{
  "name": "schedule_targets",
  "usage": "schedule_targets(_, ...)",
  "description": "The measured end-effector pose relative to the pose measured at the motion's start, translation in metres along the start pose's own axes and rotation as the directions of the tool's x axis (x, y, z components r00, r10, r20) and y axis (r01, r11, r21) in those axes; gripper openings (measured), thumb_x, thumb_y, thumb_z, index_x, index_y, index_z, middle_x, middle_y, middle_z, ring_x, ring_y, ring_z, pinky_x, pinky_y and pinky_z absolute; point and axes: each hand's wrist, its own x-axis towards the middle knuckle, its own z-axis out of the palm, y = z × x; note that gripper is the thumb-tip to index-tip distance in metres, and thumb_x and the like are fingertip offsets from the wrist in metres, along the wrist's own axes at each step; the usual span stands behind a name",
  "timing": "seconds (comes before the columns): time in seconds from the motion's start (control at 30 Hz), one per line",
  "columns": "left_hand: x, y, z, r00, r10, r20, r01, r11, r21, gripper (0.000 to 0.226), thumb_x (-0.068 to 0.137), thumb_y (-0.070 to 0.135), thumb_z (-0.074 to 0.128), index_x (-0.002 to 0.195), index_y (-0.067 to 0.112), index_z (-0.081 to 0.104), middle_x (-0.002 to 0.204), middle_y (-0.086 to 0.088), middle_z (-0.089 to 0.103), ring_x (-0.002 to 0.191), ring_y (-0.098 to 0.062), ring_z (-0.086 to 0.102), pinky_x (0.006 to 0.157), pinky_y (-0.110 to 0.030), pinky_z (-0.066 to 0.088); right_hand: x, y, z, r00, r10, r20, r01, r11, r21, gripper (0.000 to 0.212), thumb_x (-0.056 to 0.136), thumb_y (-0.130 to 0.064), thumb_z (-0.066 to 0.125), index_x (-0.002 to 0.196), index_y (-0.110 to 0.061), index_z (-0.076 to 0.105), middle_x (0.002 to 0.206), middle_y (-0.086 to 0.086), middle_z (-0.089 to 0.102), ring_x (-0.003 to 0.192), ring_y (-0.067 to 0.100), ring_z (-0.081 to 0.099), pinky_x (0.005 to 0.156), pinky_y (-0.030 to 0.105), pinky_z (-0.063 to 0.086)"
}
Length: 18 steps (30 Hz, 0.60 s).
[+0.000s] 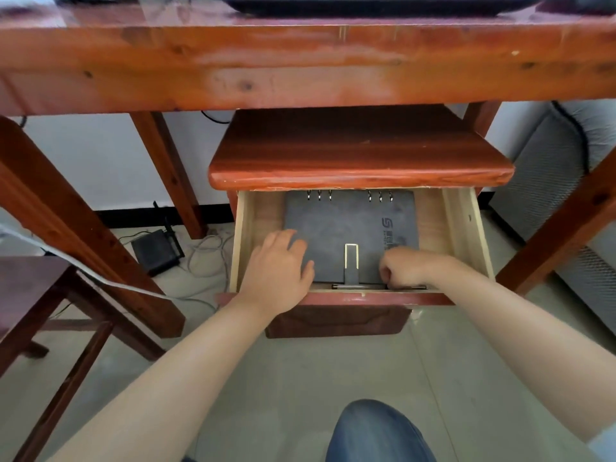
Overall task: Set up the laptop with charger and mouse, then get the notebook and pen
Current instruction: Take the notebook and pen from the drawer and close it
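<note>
Left hand (pixel 278 265) lies flat, fingers spread, on the near-left part of the grey notebook (pixel 350 228) inside the open drawer (pixel 463 221). Right hand (pixel 405 266) is curled, fingertips pinching down at the pen (pixel 353 286), which lies along the drawer's front edge just before the notebook. Notebook fills most of the drawer; narrow bare strips left and right. Cabinet top (pixel 360 151) overhangs the drawer's back. Laptop (pixel 366 5) sits on the desk (pixel 300 61) above, beyond the drawer.
</note>
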Motion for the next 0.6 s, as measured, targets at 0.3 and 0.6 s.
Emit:
schedule_targets(0.3, -0.002, 0.001, 0.001, 1.000, 0.002, 0.003, -0.002, 1.000, 0.004, 0.041, 0.092, 0.026, 0.042, 0.130, 0.009, 0.045, 0.143, -0.012, 0.042, 0.132, -0.025, 0.035, 0.105, -0.037, 0.035, -0.012, 0.010, -0.002, 0.996, -0.071, 0.050, 0.071, 0.997, -0.011, 0.020, 0.090, -0.010, 0.052, 0.108, -0.002, 0.058, 0.101, 0.013, 0.058, 0.082, 0.016, 0.043, 0.050, 0.020, 0.029)
schedule_targets(0.6, -0.001, 0.002, 0.002, 1.000, 0.024, 0.002, -0.024, 0.999, 0.034, 0.042, 0.093, 0.029, 0.039, 0.131, 0.010, 0.043, 0.144, -0.010, 0.040, 0.133, -0.023, 0.035, 0.104, -0.036, 0.035, -0.041, 0.050, -0.003, 0.855, 0.124, -0.503, 0.114, 0.902, 0.416, 0.014, 0.095, -0.006, 0.038, 0.083, -0.009, 0.045, 0.069, 0.010, 0.058, 0.061, 0.026, 0.054, 0.052, 0.029, 0.037)
